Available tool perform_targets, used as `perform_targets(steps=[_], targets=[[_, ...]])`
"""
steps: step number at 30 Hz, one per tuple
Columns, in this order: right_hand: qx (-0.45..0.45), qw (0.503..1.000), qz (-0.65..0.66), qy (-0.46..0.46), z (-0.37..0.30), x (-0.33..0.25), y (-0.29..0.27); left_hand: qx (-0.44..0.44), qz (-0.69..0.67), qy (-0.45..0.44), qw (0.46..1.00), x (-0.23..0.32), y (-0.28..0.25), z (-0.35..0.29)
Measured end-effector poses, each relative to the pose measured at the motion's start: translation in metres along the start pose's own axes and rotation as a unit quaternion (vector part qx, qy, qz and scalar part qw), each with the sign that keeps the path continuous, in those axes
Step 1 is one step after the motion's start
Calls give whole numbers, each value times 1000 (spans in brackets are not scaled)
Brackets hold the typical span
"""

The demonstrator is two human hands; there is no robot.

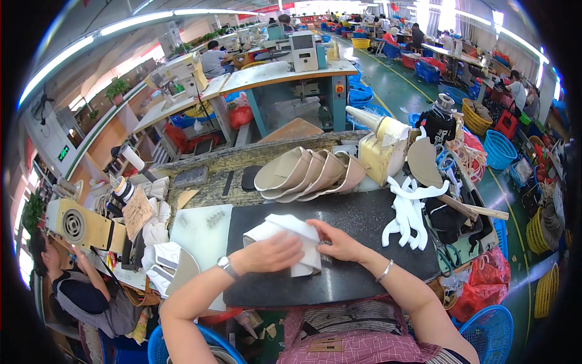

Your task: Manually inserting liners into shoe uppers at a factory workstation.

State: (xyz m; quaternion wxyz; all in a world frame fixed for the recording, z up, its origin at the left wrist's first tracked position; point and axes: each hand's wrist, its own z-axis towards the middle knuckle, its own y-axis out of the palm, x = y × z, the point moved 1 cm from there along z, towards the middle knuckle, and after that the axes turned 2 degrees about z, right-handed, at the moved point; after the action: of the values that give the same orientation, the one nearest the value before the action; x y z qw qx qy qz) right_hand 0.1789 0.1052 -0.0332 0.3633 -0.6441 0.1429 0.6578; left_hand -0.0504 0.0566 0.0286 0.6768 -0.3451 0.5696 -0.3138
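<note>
While both forearms come in from the lower edge, the left hand (273, 252) lies flat and palm-down on a white folded piece (290, 233), fingers loosely curled over its top, pressing rather than gripping. Right hand (339, 242) rests beside it, fingers extended and touching the piece's right edge; no closed grasp seen. White piece sits on the black mat (364, 215) covering the middle of the surface (206, 182). Behind the mat: a row of beige shoe uppers (309, 173), overlapping, leaning left. Right of the hands, well apart: a heap of white cut strips (407, 209). Left of the mat: a pale cutting board (200, 233). Wristwatch on the left wrist, bangle on the right.
</note>
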Motion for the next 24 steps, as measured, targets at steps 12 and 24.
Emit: perform_targets(steps=[12, 24], targets=[[284, 944, 147, 82, -22, -39, 20, 251, -102, -496, 825, 0, -9, 14], [367, 896, -199, -150, -14, -103, -22, 342, -872, -345, 51, 45, -10, 11]])
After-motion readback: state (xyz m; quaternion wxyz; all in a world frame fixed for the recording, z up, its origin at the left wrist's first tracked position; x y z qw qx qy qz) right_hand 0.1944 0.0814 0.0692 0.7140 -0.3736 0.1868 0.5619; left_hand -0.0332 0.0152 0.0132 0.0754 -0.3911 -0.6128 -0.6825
